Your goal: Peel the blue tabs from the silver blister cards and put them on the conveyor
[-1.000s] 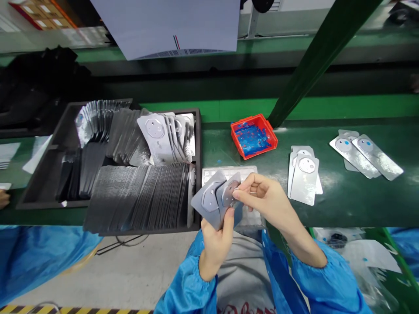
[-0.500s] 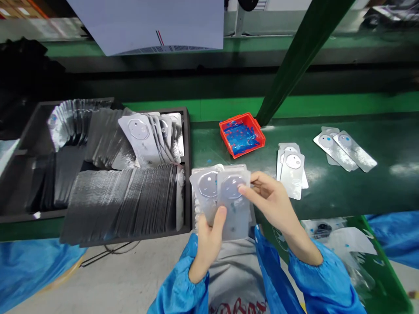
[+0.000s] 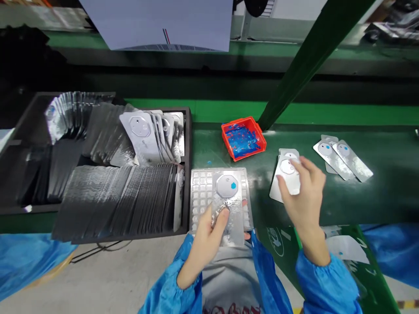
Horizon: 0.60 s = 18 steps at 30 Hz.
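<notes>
My left hand (image 3: 209,235) pinches the lower end of a silver foil packet (image 3: 228,192) with a round disc and a blue dot. It holds the packet over a clear gridded tray (image 3: 200,192) at the bench's near edge. My right hand (image 3: 304,192) reaches right over a small pile of silver packets (image 3: 276,192) on the green belt. Its thumb and fingers close on the top packet (image 3: 288,172) of that pile. The hand is slightly blurred.
A black tray (image 3: 188,131) packed with rows of silver packets fills the left. A red bin (image 3: 244,138) of blue bits sits behind the gridded tray. More packets (image 3: 342,157) lie at the right, a slanted green post (image 3: 294,78) stands behind, and a green crate (image 3: 360,261) sits below right.
My hands held two packets together in front of me. My right hand has since carried one to the pile on the right, and my left has lowered the other onto the gridded tray.
</notes>
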Available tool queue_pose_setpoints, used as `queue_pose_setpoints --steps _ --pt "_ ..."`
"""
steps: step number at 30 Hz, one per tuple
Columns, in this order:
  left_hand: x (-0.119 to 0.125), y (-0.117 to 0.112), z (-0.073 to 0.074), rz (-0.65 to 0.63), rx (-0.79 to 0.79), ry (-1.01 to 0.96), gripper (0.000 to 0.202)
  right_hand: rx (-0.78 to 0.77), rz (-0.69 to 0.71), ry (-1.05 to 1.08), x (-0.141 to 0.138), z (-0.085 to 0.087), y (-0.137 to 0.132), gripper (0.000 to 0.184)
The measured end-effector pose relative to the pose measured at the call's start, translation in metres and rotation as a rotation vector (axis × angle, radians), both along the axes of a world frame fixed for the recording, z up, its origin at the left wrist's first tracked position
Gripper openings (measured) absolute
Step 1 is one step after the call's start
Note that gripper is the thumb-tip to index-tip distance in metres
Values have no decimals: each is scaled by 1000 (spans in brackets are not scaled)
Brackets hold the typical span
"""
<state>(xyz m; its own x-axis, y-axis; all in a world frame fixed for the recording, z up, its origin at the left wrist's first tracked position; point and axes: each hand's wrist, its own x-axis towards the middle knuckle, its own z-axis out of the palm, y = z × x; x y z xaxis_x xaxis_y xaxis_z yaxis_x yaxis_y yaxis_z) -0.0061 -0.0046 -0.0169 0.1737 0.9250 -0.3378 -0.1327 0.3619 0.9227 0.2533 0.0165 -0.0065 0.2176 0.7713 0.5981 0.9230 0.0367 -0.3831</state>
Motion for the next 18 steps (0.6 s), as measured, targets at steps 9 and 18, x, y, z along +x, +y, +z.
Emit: queue_pose_setpoints --steps 9,18 --pt "3 -5 10 -149 -24 -109 56 17 488 -27 -70 33 -2 12" --pt "-4 -7 6 -198 64 -9 43 58 497 -186 -70 37 -2 17"
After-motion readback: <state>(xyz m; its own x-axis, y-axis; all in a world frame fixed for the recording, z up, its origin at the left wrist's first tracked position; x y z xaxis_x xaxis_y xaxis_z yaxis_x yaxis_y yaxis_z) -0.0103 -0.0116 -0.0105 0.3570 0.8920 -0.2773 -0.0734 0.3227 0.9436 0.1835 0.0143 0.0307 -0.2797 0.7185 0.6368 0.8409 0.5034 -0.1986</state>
